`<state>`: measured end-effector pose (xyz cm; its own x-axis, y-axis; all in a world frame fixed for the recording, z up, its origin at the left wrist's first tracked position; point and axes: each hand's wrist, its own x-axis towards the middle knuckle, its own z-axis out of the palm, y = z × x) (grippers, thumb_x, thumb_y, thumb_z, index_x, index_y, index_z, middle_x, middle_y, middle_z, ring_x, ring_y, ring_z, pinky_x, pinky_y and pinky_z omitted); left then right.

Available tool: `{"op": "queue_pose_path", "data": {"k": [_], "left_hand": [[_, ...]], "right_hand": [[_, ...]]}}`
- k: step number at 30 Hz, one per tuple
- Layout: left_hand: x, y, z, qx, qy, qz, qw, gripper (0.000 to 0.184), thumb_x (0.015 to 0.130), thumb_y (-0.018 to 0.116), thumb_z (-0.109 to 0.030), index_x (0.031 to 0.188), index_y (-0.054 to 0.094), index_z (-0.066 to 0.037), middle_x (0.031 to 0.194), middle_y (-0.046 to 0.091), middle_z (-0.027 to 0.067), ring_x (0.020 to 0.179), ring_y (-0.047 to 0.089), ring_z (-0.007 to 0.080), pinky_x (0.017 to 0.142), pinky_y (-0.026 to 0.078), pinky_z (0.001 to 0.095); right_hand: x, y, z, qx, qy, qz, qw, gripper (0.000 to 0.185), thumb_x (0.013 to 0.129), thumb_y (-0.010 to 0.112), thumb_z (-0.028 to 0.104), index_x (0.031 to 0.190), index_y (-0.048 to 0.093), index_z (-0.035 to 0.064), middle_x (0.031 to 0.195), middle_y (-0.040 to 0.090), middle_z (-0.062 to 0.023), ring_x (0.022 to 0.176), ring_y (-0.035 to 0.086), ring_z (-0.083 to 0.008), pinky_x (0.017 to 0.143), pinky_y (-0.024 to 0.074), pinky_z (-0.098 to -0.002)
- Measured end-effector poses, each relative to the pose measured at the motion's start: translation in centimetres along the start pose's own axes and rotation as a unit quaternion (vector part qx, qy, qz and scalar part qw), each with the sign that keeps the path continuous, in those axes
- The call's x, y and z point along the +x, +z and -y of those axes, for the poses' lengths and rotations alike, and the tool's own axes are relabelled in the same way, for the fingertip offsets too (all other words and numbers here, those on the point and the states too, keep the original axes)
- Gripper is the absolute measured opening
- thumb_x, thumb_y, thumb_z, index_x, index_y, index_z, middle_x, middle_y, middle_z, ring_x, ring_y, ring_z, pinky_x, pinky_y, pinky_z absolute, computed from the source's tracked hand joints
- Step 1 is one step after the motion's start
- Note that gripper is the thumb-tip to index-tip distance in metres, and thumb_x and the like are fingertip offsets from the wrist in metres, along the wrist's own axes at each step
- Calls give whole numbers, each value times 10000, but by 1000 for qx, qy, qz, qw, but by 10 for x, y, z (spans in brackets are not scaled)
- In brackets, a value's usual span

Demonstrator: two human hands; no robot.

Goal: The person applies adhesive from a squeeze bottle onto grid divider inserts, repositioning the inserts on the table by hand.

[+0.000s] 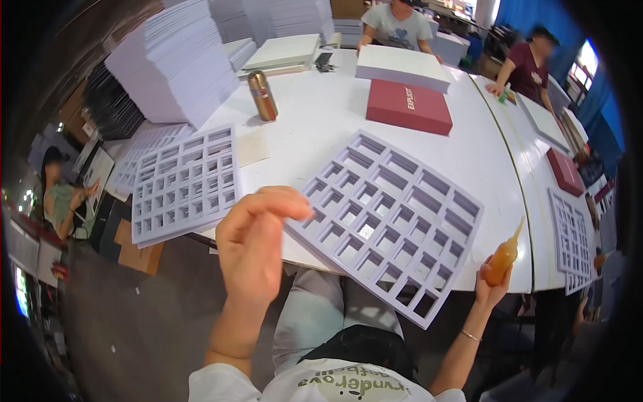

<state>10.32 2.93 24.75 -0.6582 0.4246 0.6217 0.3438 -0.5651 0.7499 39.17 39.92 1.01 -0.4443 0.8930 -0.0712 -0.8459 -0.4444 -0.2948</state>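
On the white bench [318, 130], the grid tray [395, 209] overhangs at six o'clock. Right hand [494, 285]: fingers wrapped round an amber squeeze bottle [501, 262] at four o'clock, best held nozzle-up. Left hand [251, 244]: fingers curled at nine, hold unclear.

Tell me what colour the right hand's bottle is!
The bottle is amber-yellow, clearest in the head view.
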Motion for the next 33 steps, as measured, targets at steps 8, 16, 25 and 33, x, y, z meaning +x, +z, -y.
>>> {"op": "queue_pose_path", "data": {"k": [8,16,25,33], "left_hand": [[-1,77,-69,-318,-60,317,892,181,958,442,-194,871,547,-75,783,577,78,809,526,276,752,423,348],[-43,68,-84,-172,-45,467,866,173,946,471,-189,859,563,-70,782,582,84,800,532,276,738,425,347],[-52,53,-95,-71,-29,533,842,165,932,504,-183,847,581,-64,781,589,91,790,539,275,722,428,345],[-31,57,-93,-114,-36,537,835,159,920,533,-178,836,597,-59,780,594,98,781,545,275,707,430,344]], "right_hand": [[-7,1,3,-6,-36,-27,999,365,941,566,265,1259,539,89,1259,572,-78,1042,564,-308,674,463,-344],[-8,13,-5,-34,-37,-11,999,386,933,594,293,1259,538,94,1230,576,-75,1030,560,-267,652,457,-310],[-12,11,-3,-33,-33,17,999,420,921,612,305,1263,529,77,1205,578,-88,1014,555,-263,647,458,-313],[-15,10,-2,-35,-28,20,999,402,936,587,314,1256,531,76,1198,583,-91,1009,560,-267,659,459,-322]]}}
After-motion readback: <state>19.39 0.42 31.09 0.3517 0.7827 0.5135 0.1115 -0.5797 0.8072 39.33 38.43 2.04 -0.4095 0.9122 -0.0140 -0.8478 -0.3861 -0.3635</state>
